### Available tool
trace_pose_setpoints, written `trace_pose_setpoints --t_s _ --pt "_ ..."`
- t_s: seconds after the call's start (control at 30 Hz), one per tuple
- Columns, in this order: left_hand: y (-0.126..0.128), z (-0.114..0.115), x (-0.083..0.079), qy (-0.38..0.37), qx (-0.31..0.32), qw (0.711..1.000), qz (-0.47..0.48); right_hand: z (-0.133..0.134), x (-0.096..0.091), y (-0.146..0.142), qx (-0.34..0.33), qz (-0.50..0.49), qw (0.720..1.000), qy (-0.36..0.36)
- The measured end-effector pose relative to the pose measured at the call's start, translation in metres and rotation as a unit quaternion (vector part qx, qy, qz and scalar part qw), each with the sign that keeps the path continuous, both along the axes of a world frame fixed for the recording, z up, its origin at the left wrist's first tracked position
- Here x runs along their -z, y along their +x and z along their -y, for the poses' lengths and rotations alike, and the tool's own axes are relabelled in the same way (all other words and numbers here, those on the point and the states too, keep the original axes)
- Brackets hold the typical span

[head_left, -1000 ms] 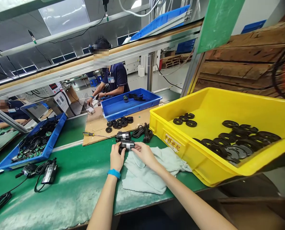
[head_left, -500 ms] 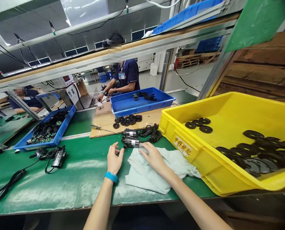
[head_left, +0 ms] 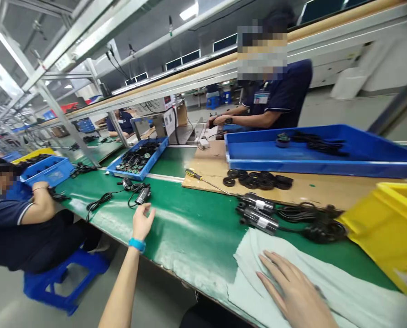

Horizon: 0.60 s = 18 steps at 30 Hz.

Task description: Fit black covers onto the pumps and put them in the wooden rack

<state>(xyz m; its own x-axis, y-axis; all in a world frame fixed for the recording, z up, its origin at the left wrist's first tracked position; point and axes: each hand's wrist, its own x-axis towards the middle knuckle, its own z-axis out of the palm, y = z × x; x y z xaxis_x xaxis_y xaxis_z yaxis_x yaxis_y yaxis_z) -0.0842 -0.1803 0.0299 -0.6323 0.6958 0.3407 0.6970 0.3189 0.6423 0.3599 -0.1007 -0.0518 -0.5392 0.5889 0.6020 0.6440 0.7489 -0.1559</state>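
Note:
My left hand (head_left: 142, 222) reaches over the green bench, fingers and thumb apart, holding nothing. Just beyond its fingertips lies a black cylindrical device (head_left: 143, 195) with a label and a coiled cable; whether they touch I cannot tell. My right hand (head_left: 294, 289) is open, fingers stretched, over a pale green cloth (head_left: 247, 278). Past the cloth, two more black cylindrical devices (head_left: 260, 218) lie side by side, with their bundled cables (head_left: 322, 223) to the right. Several black rings (head_left: 258, 179) and a yellow-and-black-handled screwdriver (head_left: 194, 174) rest on the brown board beyond.
A blue tray (head_left: 292, 164) with cables stands at the back right, and another blue tray (head_left: 140, 175) full of wired parts at the back left. A yellow bin (head_left: 370, 223) borders the right. One co-worker (head_left: 275, 100) works opposite; another (head_left: 8, 228) sits at left.
My view has turned left. My left hand has moved left, away from the paired devices to the single one. My right hand has stayed over the cloth, now farther from the pair.

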Motion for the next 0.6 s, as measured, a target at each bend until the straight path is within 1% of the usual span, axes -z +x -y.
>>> trace_pose_setpoints --t_s 0.07,0.13,0.2,0.27,0.37,0.47,0.53,0.6 --pt "-0.028 -0.012 -0.011 -0.022 -0.056 0.997 -0.038 -0.005 0.002 -0.003 -0.008 -0.003 1.0 0.013" --pt "-0.049 -0.025 -0.017 -0.059 -0.094 0.992 -0.056 -0.007 0.005 -0.004 -0.012 -0.006 1.0 0.02" --pt "-0.059 -0.036 -0.018 -0.102 -0.108 0.987 -0.057 -0.009 0.009 -0.003 -0.016 -0.012 0.999 0.033" --pt "-0.059 -0.041 -0.016 -0.133 -0.106 0.984 -0.056 -0.012 0.012 0.0 -0.024 -0.02 0.998 0.05" --pt "-0.041 -0.038 -0.014 -0.146 -0.085 0.983 -0.068 -0.014 0.009 0.002 -0.037 -0.034 0.997 0.065" --pt "-0.007 -0.029 -0.02 -0.142 -0.025 0.985 -0.093 -0.009 -0.009 -0.006 -0.054 -0.057 0.995 0.065" --pt "0.021 -0.023 -0.031 -0.139 0.045 0.983 -0.115 -0.002 -0.029 -0.019 -0.069 -0.07 0.994 0.05" --pt "0.054 -0.019 -0.047 -0.136 0.144 0.97 -0.143 0.007 -0.053 -0.037 -0.086 -0.079 0.993 0.016"
